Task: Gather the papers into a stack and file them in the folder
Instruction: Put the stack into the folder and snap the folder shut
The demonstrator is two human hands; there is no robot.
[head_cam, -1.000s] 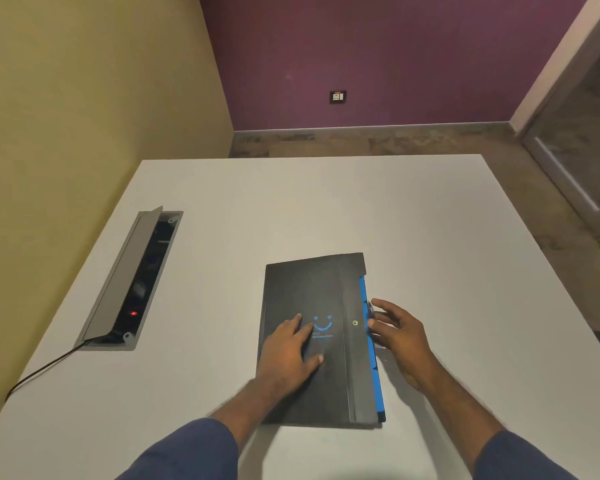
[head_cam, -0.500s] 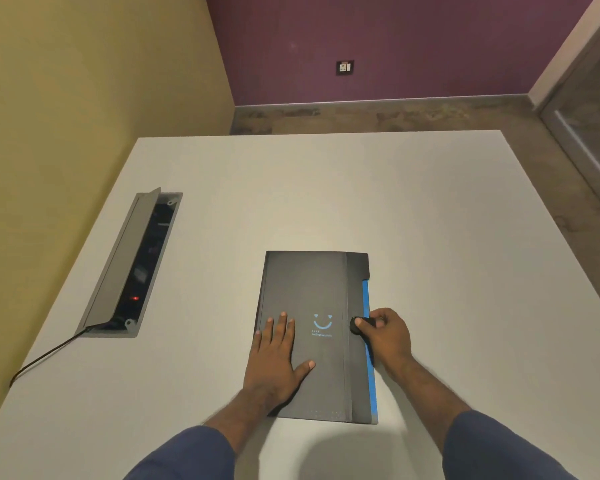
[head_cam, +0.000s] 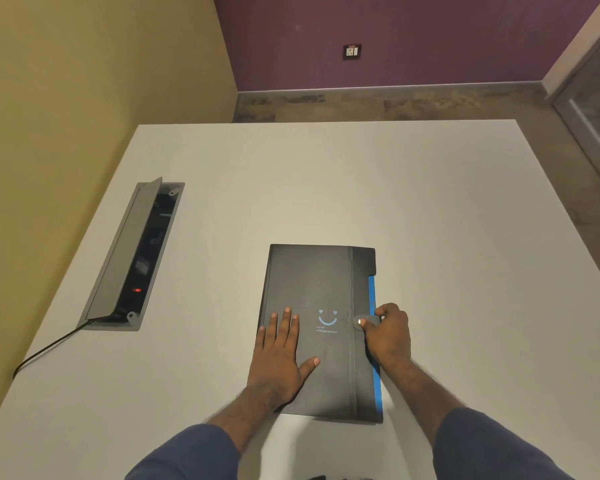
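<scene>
A closed black folder (head_cam: 312,282) with a blue smile logo and a blue strip along its right edge lies on the white table (head_cam: 326,185) in front of me. My left hand (head_cam: 279,358) rests flat on the cover's lower left, fingers straight. My right hand (head_cam: 390,337) sits at the folder's right edge with curled fingers. Its thumb presses the small black clasp tab (head_cam: 370,319) onto the cover. No loose papers are in sight.
An open grey cable box (head_cam: 136,258) is set into the table at the left, lid raised, a red light inside. A black cable (head_cam: 45,351) runs from it toward the left table edge. Yellow and purple walls stand beyond.
My right hand brought the clasp tab over the right edge, and its thumb now presses it on the cover. My left hand shifted left and flattened. The folder turned square to me.
</scene>
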